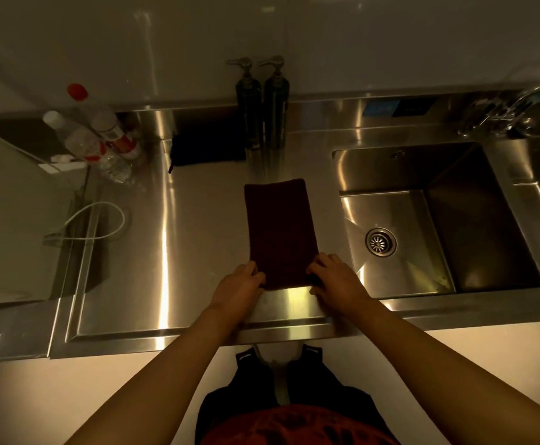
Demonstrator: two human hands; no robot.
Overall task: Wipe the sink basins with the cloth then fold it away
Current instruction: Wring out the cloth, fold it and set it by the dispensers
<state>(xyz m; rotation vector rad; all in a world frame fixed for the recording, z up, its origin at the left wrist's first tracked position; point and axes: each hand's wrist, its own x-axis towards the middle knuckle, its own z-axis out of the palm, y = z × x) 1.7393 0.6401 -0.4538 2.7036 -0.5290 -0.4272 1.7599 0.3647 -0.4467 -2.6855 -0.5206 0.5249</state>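
Dark maroon cloth (278, 232) lies flat on the steel counter (198, 226), already folded into a narrow rectangle running from 12 to 6 o'clock, just left of the sink basin (439, 220) and apart from its rim. Left hand (241, 284) pinches the near-left corner of the cloth, right hand (334, 277) pinches the near-right corner — fingers of both curled over the near edge, thumbs tucked out of sight under the fabric as far as I can tell. Holding both near corners like this likely sets up the next fold: lift the near edge and carry it toward 12 o'clock to halve the length. The cloth sits square to the counter front, which keeps the edges lined up for a clean fold. The basin at 3 o'clock of the cloth looks done with, nothing in it but the drain (380, 241), so the wiping part seems finished and this is the fold-away stage. A second basin edge shows at the far right, at 2 o'clock. Two dark pump bottles (262, 107) stand at 12 o'clock of the cloth against the back wall, with another dark cloth (207, 149) at 11 o'clock — possibly the spot where folded cloths are kept. Clear plastic bottles (92, 136) with red labels and one red cap sit at 10 o'clock; label text too blurred to read. Blue stickers (397, 108) on the backsplash at 1 o'clock — writing not legible. Tap (500, 117) at 2 o'clock.
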